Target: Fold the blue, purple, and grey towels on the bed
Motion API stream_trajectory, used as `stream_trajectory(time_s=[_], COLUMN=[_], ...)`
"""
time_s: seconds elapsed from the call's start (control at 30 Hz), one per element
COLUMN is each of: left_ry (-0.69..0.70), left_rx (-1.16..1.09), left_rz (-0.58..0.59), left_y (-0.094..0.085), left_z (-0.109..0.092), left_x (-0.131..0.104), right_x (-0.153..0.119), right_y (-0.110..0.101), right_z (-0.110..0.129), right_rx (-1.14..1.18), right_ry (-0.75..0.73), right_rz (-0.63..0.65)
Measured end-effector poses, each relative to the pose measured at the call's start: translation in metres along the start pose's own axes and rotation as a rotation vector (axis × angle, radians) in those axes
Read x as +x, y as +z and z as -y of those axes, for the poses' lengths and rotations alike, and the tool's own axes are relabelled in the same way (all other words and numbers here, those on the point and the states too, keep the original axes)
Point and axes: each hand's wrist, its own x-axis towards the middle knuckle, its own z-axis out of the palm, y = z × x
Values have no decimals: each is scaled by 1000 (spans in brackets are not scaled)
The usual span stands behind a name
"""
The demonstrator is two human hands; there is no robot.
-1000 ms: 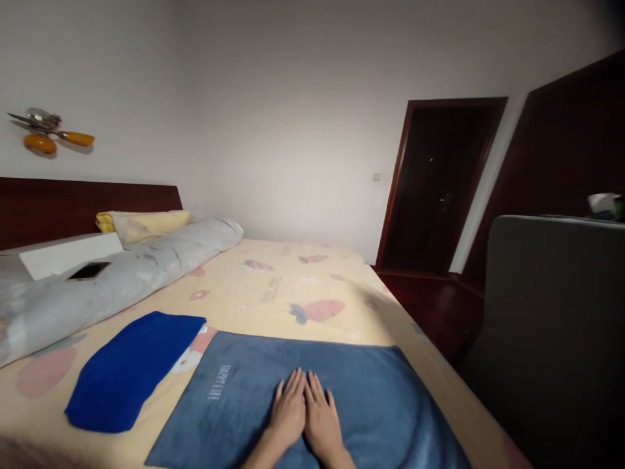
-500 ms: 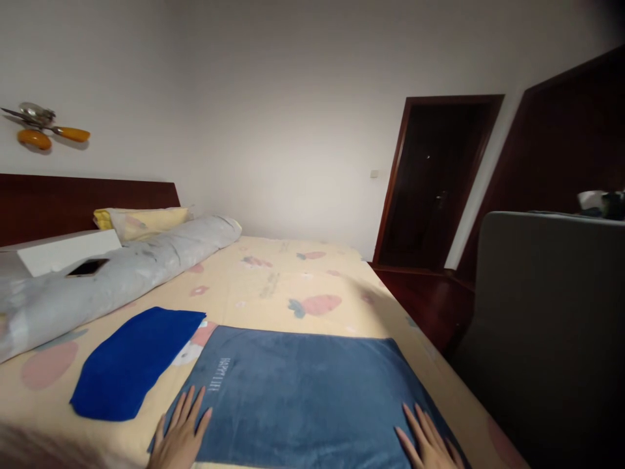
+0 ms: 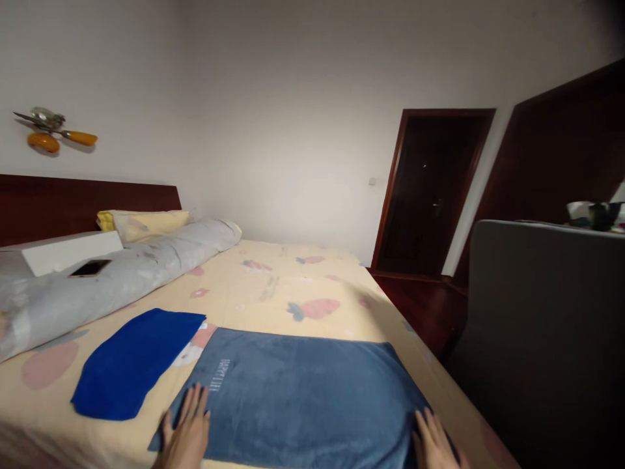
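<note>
A grey-blue towel (image 3: 303,394) with pale lettering lies spread out at the near side of the bed. My left hand (image 3: 189,423) rests flat on its left part, just below the lettering, fingers stretched out. On its right edge lies my right hand (image 3: 434,440), fingers extended, with slight creases in the cloth beside it. The lower parts of both hands run out of the picture. A bright blue folded cloth (image 3: 131,365) sits on the bed left of the towel, apart from both hands.
The bed (image 3: 312,273) has a cream sheet with a strawberry or carrot print. A grey rolled quilt (image 3: 161,257) lies along the headboard side, bearing a phone (image 3: 90,268) and a white box (image 3: 73,251). A dark grey chair back (image 3: 547,312) stands close on the right.
My right hand has shifted slightly right to the towel's edge, and creases have appeared there. My left hand has moved a little right, its fingers closer together. The view has tilted slightly.
</note>
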Motion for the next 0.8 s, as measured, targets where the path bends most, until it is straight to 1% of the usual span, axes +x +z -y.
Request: stream_trajectory(time_s=[0.03, 0.1, 0.13, 0.2, 0.23, 0.27, 0.3, 0.33, 0.37, 0.43, 0.5, 0.57, 0.67, 0.73, 0.8], left_ry=[64, 240, 307, 414, 463, 506, 542, 568, 584, 583, 530, 426, 246, 145, 54], left_rx=[-22, -108, -156, -239, -280, -311, -336, -350, -355, -345, -315, -265, -163, -94, -40], left_rz=[-5, 17, 32, 71, 95, 121, 143, 164, 180, 203, 226, 243, 241, 223, 200], left_y=[-2, -3, -3, 0, 3, 6, 9, 12, 14, 12, 6, -4, -15, -17, -14], left_z=[-18, -64, -89, -138, -158, -175, -186, -193, -195, -187, -167, -141, -96, -65, -35], left_x=[-3, -10, -13, -21, -24, -26, -27, -28, -29, -28, -27, -25, -18, -13, -7], right_x=[1, 1, 0, -1, -1, -2, -2, -2, -2, -2, -3, -4, -6, -6, -7], right_y=[-3, -8, -11, -14, -15, -15, -14, -14, -13, -13, -15, -17, -19, -18, -16], right_z=[25, 82, 113, 168, 190, 207, 218, 224, 224, 213, 193, 169, 133, 108, 80], right_rx=[12, 93, 144, 238, 271, 302, 324, 338, 343, 330, 293, 245, 171, 132, 94], right_ry=[-26, -123, -173, -265, -300, -331, -352, -363, -366, -345, -304, -247, -172, -150, -149], right_rz=[14, 130, 176, 229, 260, 290, 321, 347, 365, 372, 354, 335, 302, 266, 235])
